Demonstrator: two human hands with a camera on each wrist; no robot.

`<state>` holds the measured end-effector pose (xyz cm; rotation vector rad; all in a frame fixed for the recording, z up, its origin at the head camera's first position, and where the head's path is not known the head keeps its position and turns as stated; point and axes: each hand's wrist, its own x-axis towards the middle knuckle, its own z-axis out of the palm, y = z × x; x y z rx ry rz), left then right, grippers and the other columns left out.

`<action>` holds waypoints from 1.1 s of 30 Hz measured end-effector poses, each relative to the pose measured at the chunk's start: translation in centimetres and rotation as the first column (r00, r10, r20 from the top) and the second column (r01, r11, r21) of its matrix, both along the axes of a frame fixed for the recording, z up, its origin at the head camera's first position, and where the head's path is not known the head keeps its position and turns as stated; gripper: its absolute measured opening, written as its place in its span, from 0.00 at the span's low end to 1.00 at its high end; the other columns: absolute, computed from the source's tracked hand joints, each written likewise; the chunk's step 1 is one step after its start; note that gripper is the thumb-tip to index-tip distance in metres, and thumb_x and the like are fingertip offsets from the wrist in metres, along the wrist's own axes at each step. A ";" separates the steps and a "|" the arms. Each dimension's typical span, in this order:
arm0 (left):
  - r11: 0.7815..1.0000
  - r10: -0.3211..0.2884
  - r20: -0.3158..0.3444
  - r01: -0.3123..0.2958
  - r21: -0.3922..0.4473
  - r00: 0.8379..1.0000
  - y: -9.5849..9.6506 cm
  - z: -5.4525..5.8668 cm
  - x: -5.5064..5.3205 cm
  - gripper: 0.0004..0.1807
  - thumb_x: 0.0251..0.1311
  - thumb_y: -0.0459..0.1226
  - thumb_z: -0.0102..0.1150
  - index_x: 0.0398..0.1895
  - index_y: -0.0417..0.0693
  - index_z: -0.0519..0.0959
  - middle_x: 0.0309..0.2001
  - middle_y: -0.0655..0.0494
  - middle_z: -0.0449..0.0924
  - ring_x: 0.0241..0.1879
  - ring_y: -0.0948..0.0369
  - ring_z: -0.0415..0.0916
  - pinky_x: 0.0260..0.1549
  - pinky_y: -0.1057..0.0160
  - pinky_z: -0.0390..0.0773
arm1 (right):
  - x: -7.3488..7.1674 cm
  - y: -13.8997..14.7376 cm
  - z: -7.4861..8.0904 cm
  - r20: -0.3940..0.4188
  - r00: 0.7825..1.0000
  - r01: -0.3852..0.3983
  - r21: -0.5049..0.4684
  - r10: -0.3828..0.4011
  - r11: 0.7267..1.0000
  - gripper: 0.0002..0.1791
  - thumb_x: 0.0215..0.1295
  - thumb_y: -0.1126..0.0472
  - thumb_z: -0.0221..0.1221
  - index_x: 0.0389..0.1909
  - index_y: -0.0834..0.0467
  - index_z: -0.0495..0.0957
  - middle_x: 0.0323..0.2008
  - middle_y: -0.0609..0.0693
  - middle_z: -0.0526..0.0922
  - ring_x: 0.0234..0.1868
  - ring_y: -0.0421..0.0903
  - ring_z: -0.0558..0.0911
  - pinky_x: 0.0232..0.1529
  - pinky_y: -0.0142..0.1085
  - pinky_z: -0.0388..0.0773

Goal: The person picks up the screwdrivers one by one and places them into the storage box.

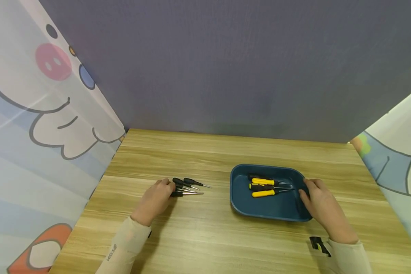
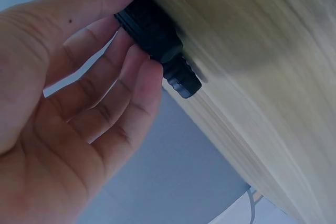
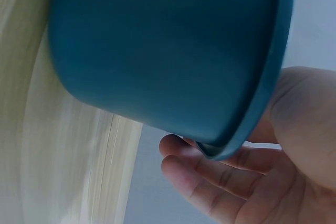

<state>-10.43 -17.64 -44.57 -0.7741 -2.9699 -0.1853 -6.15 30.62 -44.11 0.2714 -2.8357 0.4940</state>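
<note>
In the head view my left hand (image 1: 155, 199) is at a small group of black-handled screwdrivers (image 1: 193, 182) lying on the table, shafts toward the right. The left wrist view shows its thumb and fingertips pinching the black handle of a screwdriver (image 2: 155, 30) close to the tabletop. My right hand (image 1: 323, 207) grips the right end of a dark blue tray (image 1: 267, 208), thumb over the rim and fingers outside. From the right wrist view, the fingers curl under the tray's rim (image 3: 262, 98). Several screwdrivers with yellow or black handles (image 1: 263, 193) lie inside the tray.
Both things rest on a wood-grain table (image 1: 205, 236). A grey-purple panel (image 1: 226, 76) stands along its back edge. Curtains with cartoon prints (image 1: 54, 152) hang at the left and right sides.
</note>
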 end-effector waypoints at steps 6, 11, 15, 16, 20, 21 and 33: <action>1.000 0.017 -0.004 -0.017 0.000 1.000 0.1 -0.2 0.1 0.13 0.46 0.26 0.76 0.35 0.36 0.83 0.35 0.44 0.80 0.35 0.48 0.80 0.35 0.54 0.83 | 0.1 0.0 -0.1 0.003 1.000 -0.001 0.001 0.001 1.000 0.22 0.62 0.71 0.64 0.53 0.81 0.72 0.45 0.75 0.73 0.40 0.70 0.79 0.38 0.61 0.78; 1.000 0.021 -0.020 -0.021 -0.012 1.000 0.0 -0.5 0.3 0.12 0.47 0.26 0.75 0.35 0.35 0.83 0.35 0.44 0.81 0.32 0.49 0.79 0.34 0.55 0.83 | 0.1 0.0 -0.2 -0.002 1.000 -0.005 0.002 0.005 1.000 0.23 0.62 0.71 0.65 0.53 0.81 0.72 0.46 0.75 0.73 0.41 0.70 0.79 0.38 0.61 0.78; 0.999 0.022 -0.027 -0.023 -0.025 0.999 0.0 -0.5 0.4 0.12 0.46 0.27 0.75 0.34 0.36 0.83 0.35 0.45 0.80 0.32 0.50 0.79 0.33 0.55 0.83 | 0.1 0.1 -0.2 0.003 1.000 -0.004 0.002 0.004 1.000 0.23 0.62 0.71 0.65 0.53 0.81 0.72 0.46 0.76 0.73 0.41 0.71 0.78 0.38 0.61 0.78; 0.999 0.021 -0.030 -0.022 -0.027 0.999 0.0 -0.5 0.5 0.12 0.46 0.27 0.75 0.33 0.36 0.82 0.35 0.45 0.80 0.31 0.50 0.79 0.32 0.55 0.83 | 0.1 0.1 -0.2 0.004 1.000 -0.003 0.001 0.003 1.000 0.23 0.62 0.71 0.65 0.53 0.81 0.72 0.46 0.76 0.73 0.41 0.71 0.78 0.38 0.61 0.78; 0.999 0.011 -0.043 -0.012 -0.030 0.999 0.1 -0.2 0.5 0.11 0.45 0.27 0.75 0.32 0.36 0.82 0.34 0.46 0.80 0.31 0.50 0.79 0.32 0.56 0.83 | 0.0 0.1 -0.2 -0.004 1.000 -0.005 0.005 0.005 1.000 0.23 0.61 0.72 0.65 0.53 0.81 0.72 0.45 0.75 0.73 0.40 0.70 0.79 0.37 0.61 0.78; 0.999 0.007 -0.046 -0.008 -0.031 0.999 0.1 -0.1 0.5 0.11 0.45 0.27 0.75 0.32 0.36 0.82 0.34 0.46 0.80 0.31 0.50 0.79 0.32 0.56 0.83 | 0.0 0.1 -0.2 -0.005 1.000 -0.006 0.006 0.006 1.000 0.23 0.61 0.72 0.65 0.53 0.81 0.72 0.46 0.75 0.73 0.40 0.70 0.79 0.37 0.61 0.78; 0.999 -0.044 -0.057 0.042 -0.022 0.997 1.0 1.2 0.5 0.11 0.47 0.28 0.76 0.32 0.39 0.82 0.32 0.49 0.78 0.30 0.54 0.77 0.29 0.59 0.81 | 0.0 0.1 -0.3 -0.003 1.000 0.000 0.001 0.000 1.000 0.23 0.61 0.72 0.65 0.53 0.81 0.72 0.46 0.75 0.73 0.40 0.70 0.79 0.37 0.61 0.78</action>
